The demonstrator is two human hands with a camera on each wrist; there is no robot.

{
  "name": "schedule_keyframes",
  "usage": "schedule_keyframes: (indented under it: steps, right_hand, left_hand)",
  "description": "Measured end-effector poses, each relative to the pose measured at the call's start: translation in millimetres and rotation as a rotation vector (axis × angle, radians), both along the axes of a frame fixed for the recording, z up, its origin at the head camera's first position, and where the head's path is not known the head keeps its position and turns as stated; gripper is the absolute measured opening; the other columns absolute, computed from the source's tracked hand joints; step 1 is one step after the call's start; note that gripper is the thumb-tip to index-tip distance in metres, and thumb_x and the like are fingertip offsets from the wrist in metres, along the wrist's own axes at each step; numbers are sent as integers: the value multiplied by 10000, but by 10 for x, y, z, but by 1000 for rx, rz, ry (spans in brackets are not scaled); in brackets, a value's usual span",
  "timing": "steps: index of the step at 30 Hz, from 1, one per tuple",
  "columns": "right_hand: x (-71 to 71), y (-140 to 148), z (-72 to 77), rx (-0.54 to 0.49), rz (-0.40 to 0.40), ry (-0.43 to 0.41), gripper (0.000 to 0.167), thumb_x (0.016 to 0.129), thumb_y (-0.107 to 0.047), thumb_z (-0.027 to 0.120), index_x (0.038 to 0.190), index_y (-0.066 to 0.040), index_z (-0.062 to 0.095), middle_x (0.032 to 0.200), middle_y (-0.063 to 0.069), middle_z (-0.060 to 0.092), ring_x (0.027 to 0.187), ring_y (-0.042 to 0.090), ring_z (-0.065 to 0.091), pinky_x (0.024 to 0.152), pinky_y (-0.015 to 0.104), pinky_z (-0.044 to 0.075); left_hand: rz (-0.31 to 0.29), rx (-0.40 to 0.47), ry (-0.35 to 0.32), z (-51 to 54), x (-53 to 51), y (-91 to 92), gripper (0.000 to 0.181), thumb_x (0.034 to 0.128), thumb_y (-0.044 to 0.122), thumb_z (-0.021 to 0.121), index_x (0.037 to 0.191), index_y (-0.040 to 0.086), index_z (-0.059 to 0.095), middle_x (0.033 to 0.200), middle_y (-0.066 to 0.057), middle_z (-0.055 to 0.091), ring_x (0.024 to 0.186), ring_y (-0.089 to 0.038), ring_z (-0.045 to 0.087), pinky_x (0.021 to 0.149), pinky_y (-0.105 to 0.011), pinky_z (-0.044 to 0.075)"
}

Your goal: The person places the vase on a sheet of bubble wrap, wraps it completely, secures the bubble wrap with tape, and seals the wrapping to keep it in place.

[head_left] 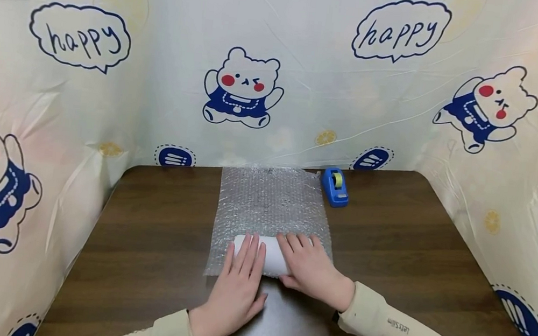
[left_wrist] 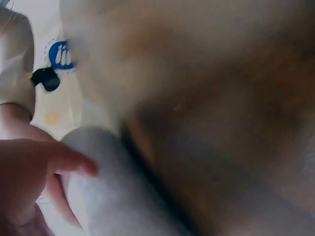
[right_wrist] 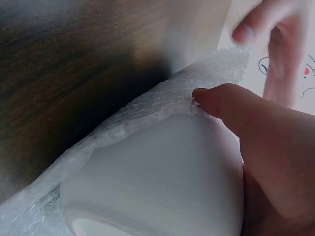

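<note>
A smooth white cylinder-like object (head_left: 276, 256) lies crosswise on the near end of a sheet of clear bubble wrap (head_left: 270, 200). My left hand (head_left: 237, 289) rests on its left part with straight fingers, the thumb held out to the side. The right hand (head_left: 310, 266) holds the right part, fingers over the top and thumb at the near side. In the right wrist view, that thumb (right_wrist: 221, 103) touches the wrap's edge beside the white object (right_wrist: 157, 162), whose end has a rounded rim. The palm sides of both hands are mostly hidden.
A blue tape dispenser (head_left: 335, 187) with a yellow roll stands just right of the wrap's far corner. Under everything is a dark brown wooden table (head_left: 157, 222). A pale cloth (head_left: 306, 85) printed with bears surrounds it at the back and sides.
</note>
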State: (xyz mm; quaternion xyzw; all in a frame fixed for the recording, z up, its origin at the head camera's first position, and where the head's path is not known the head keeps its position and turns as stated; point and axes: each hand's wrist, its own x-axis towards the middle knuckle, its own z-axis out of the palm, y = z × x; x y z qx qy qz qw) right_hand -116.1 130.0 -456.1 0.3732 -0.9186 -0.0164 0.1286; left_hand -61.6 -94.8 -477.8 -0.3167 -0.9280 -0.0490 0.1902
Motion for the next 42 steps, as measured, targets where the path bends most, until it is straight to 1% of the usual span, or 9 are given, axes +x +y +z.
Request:
schedule_keyframes:
  steps: [3, 6, 10, 16, 21, 26, 30, 36, 42]
  right_hand:
    - [-11, 9, 13, -2, 6, -7, 842, 835, -545, 803, 1451, -38, 534, 1302, 126, 632, 1123, 325, 632, 893, 516, 538]
    - [-12, 13, 21, -5, 13, -3, 833, 836, -548, 805, 1448, -48, 541, 1302, 116, 634, 1115, 315, 633, 888, 512, 542]
    - [-10, 10, 25, -13, 16, 3, 821, 829, -536, 813, 1440, -53, 551, 1309, 110, 637, 1112, 309, 636, 885, 512, 543]
    - [8, 11, 18, -11, 14, -14, 818, 826, -538, 814, 1435, -57, 554, 1328, 106, 636, 1131, 308, 638, 898, 519, 540]
    - [5, 13, 23, -10, 19, -20, 814, 830, -547, 808, 1440, -73, 554, 1333, 90, 637, 1137, 295, 635, 904, 504, 534]
    - [-4, 15, 34, -11, 23, -19, 811, 822, -551, 809, 1434, -80, 561, 1332, 84, 642, 1134, 289, 633, 890, 496, 529]
    - [-16, 11, 32, -28, 34, -21, 806, 810, -542, 822, 1425, -86, 570, 1328, 71, 645, 1135, 278, 634, 881, 492, 529]
    - [-6, 12, 55, -37, 31, -31, 800, 805, -536, 827, 1416, -83, 581, 1321, 71, 656, 1123, 277, 647, 881, 497, 537]
    - [10, 7, 71, -31, 23, -48, 804, 806, -544, 825, 1417, -83, 580, 1325, 79, 657, 1116, 279, 659, 875, 499, 541]
  left_hand:
    - [-6, -28, -35, -69, -27, -11, 1095, 782, 488, 859, 1568, -73, 343, 1609, -346, 311, 1506, -476, 314, 1122, -716, 304]
    - [5, -39, -58, -129, -115, -34, 1099, 799, 505, 849, 1591, -43, 320, 1624, -332, 294, 1522, -460, 292, 1132, -714, 294]
    - [12, -9, -66, -202, -253, -63, 1078, 831, 484, 842, 1621, 10, 284, 1645, -312, 267, 1547, -432, 251, 1166, -693, 261]
    - [-26, 42, -50, -280, -379, -84, 1127, 808, 502, 871, 1628, 23, 265, 1642, -334, 243, 1542, -468, 231, 1154, -713, 253]
    - [-20, 40, -51, -290, -450, -79, 1220, 775, 562, 879, 1654, 58, 199, 1676, -309, 163, 1569, -449, 155, 1169, -721, 209]
    - [-16, 27, -52, -256, -500, -65, 1253, 746, 579, 891, 1660, 76, 196, 1680, -305, 156, 1572, -442, 148, 1168, -732, 199]
    - [9, -3, -47, -222, -535, -47, 1244, 734, 652, 856, 1634, 36, 258, 1647, -310, 257, 1551, -447, 230, 1145, -758, 215]
    - [3, -61, 12, -216, -576, -31, 1069, 728, 752, 763, 1444, 0, 510, 1369, -232, 603, 1338, -418, 547, 1055, -830, 262]
    - [-27, -65, 6, -213, -590, -49, 991, 753, 746, 742, 1393, 18, 535, 1281, -184, 619, 1208, -354, 599, 1063, -766, 344]
